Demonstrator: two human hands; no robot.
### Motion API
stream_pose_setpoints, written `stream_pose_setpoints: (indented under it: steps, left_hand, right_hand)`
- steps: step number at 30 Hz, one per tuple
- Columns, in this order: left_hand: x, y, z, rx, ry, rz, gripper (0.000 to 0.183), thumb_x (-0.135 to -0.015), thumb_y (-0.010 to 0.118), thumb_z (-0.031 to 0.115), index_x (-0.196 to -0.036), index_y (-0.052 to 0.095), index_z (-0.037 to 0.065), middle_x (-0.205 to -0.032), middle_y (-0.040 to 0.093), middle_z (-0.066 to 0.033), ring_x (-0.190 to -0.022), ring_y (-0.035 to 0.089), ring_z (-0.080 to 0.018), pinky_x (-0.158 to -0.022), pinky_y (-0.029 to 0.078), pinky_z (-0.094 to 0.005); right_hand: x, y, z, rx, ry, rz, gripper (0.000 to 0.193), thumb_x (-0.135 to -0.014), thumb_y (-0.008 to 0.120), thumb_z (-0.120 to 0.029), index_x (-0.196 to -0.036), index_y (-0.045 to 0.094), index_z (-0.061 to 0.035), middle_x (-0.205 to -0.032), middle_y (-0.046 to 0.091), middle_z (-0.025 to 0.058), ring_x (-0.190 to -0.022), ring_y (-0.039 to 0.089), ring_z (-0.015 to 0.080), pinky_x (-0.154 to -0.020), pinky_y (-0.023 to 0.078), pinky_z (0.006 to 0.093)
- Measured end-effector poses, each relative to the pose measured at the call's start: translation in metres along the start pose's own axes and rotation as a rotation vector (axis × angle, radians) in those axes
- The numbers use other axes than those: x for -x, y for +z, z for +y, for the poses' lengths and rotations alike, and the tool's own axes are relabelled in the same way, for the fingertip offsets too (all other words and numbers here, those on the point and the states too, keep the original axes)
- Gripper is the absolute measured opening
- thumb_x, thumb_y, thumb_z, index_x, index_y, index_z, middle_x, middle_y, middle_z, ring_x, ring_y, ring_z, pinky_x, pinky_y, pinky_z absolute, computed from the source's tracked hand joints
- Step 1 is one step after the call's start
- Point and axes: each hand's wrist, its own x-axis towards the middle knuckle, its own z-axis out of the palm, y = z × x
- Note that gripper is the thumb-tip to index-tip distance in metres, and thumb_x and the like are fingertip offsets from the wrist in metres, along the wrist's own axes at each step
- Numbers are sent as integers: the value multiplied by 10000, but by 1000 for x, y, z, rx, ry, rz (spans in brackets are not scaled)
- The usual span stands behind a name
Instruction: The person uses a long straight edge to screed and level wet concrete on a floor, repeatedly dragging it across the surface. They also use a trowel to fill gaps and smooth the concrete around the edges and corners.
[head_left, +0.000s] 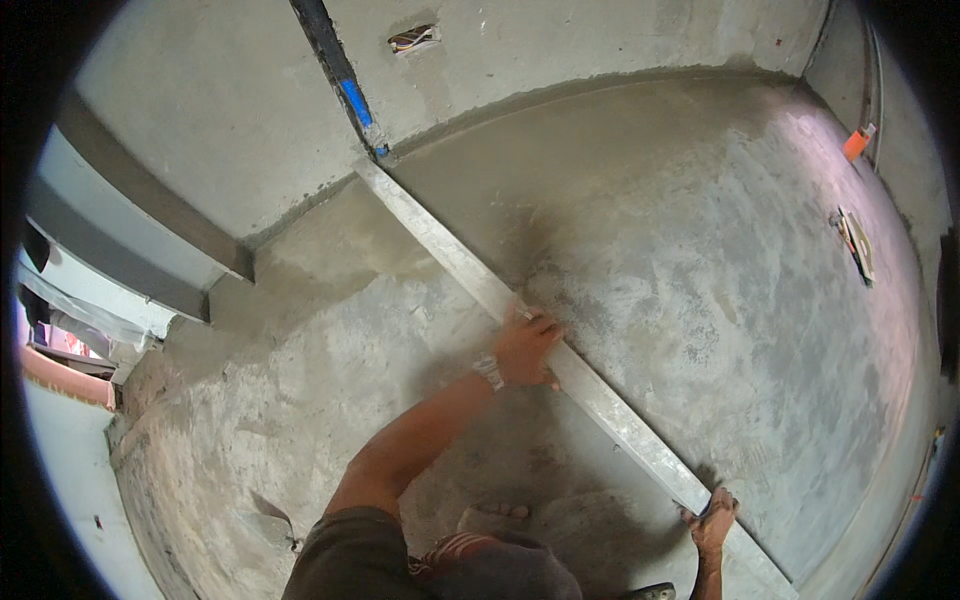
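A long metal straightedge (560, 355) is laid diagonally across the wet cement floor (720, 270), running from 11 o'clock to 5 o'clock. The left hand (527, 348) is clamped on its middle; the right hand (713, 522) is clamped on its lower end.

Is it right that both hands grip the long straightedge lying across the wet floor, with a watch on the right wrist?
Not quite: the head view shows the wristwatch on the left wrist. The left hand and right hand do both grip the long straightedge across the wet floor.
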Motion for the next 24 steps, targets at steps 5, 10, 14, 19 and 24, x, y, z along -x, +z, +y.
stream_pose_setpoints:
  steps: [5, 10, 14, 19, 24]
  left_hand:
    - [4, 1, -2, -1, 53, 76, 972, -576, 714, 685, -1300, 499, 73, -1347, 476, -126, -1333, 357, -328, -1115, -8, -642]
    - [-41, -6, 21, 19, 114, 116, 978, -533, 761, 646, -1281, 512, 67, -1290, 506, -110, -1303, 381, -318, -1114, 17, -649]
    - [-71, 0, 29, 37, 154, 120, 983, -487, 802, 601, -1264, 521, 68, -1263, 514, -88, -1274, 401, -317, -1116, 52, -647]
    - [-72, 12, 20, 43, 171, 167, 988, -457, 815, 588, -1252, 536, 72, -1249, 521, -74, -1264, 407, -314, -1115, 66, -645]
    - [-67, 15, 15, 25, 185, 164, 975, -512, 796, 624, -1269, 516, 77, -1275, 505, -77, -1251, 428, -315, -1093, 67, -669]
  right_hand:
    - [9, 2, 2, -53, 23, 52, 619, -573, 758, -493, -844, 493, -3, -839, 516, 177, -862, 506, 370, -792, 372, 464]
    - [-8, -14, 15, -78, 119, 32, 760, -587, 668, -679, -845, 481, 11, -826, 504, 182, -852, 497, 386, -761, 374, 476]
    - [-6, -2, 34, -35, 114, 64, 819, -583, 668, -702, -887, 494, 38, -849, 514, 189, -878, 501, 394, -759, 379, 482]
    - [-7, 10, 34, -78, 133, -1, 859, -610, 657, -702, -937, 502, 78, -869, 532, 218, -886, 515, 409, -761, 384, 482]
    - [-5, 0, 23, -87, 106, -42, 796, -608, 692, -615, -947, 504, 80, -872, 533, 220, -879, 514, 415, -769, 389, 490]
